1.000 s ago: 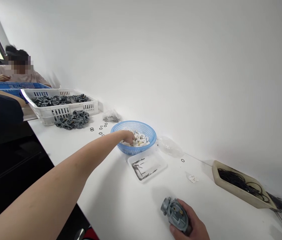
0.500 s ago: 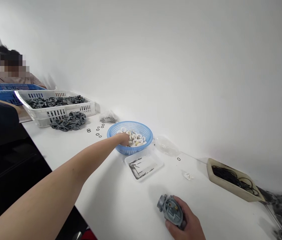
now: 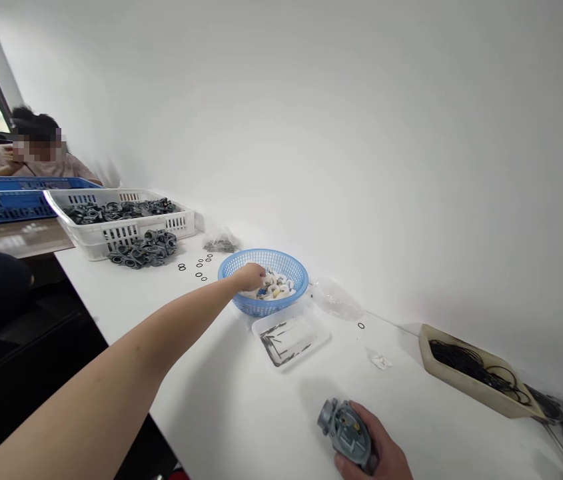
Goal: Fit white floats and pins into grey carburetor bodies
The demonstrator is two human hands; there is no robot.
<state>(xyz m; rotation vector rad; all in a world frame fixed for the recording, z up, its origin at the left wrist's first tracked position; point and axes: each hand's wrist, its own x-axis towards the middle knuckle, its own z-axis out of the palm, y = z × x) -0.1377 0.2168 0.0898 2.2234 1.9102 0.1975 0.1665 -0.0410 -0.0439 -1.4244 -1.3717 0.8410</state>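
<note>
My left hand [image 3: 251,276] reaches into a blue round plastic basket [image 3: 295,301] at the middle of the table. Its fingers look curled together over white ring-like plastic parts [image 3: 279,287]; whatever they grip, if anything, is hidden. At the bottom right, my right hand [image 3: 380,448] is closed around a grey metal carburetor [image 3: 350,433]. The carburetor's open chamber faces up, showing small brass-coloured pieces inside. In front of the basket lies a shallow clear tray [image 3: 306,344] with thin dark pins.
A white crate [image 3: 81,233] of carburetor bodies stands left, with a loose pile [image 3: 146,250] before it. Black O-rings [image 3: 198,274] and plastic bags [image 3: 334,299] lie nearby. A beige bin [image 3: 476,387] of black rings is right. A person [image 3: 41,157] sits behind blue crates [image 3: 6,208].
My left hand has lifted slightly within the basket, its fingers drawn together more. The view has shifted a little, moving everything slightly down and right. My right hand still holds the carburetor.
</note>
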